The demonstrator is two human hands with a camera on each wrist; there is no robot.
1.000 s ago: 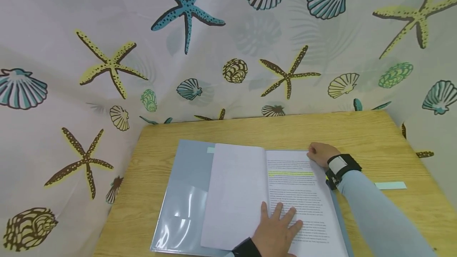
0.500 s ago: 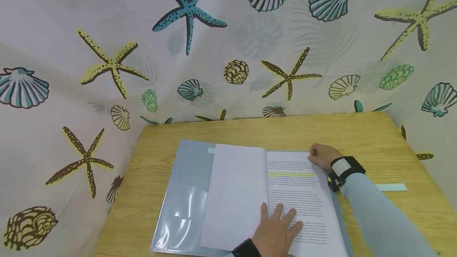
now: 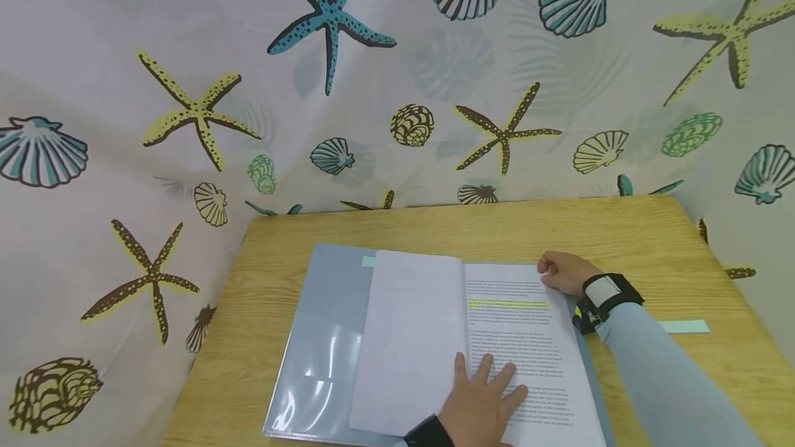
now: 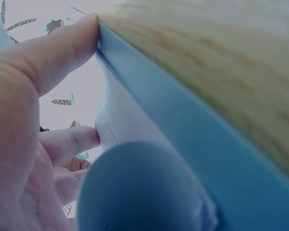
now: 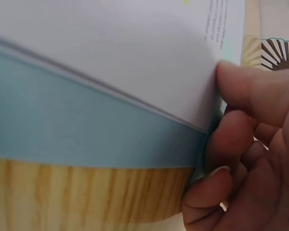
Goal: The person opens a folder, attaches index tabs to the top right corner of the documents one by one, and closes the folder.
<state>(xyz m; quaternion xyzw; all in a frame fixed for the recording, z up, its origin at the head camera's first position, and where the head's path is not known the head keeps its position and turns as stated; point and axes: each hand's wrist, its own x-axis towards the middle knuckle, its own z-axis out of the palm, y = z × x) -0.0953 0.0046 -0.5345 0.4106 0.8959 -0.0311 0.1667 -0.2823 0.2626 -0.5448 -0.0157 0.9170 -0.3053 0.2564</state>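
Note:
A blue-grey folder [image 3: 332, 309] lies open on the wooden table, holding papers. Its left sheet [image 3: 406, 343] is blank; the right page [image 3: 512, 336] carries printed text with a yellow highlighted line [image 3: 508, 305]. My left hand [image 3: 481, 405] rests on the lower part of that page, fingers spread. In the left wrist view, its thumb [image 4: 70, 53] reaches the folder's edge. My right hand [image 3: 568, 272] is at the page's top right corner. Seen from the right wrist, the thumb [image 5: 250, 89] lies on the paper's edge and curled fingers [image 5: 229, 139] pinch the corner from the other side.
A pale green strip [image 3: 685, 326] lies on the table [image 3: 298, 233] beyond the right forearm. Another pale green piece [image 3: 368, 261] shows at the blank sheet's top left. Behind the table hangs white cloth [image 3: 373, 178] printed with shells and starfish.
My right wrist has shifted slightly right and down, its fingers staying at the page corner. My left hand has not moved on the page.

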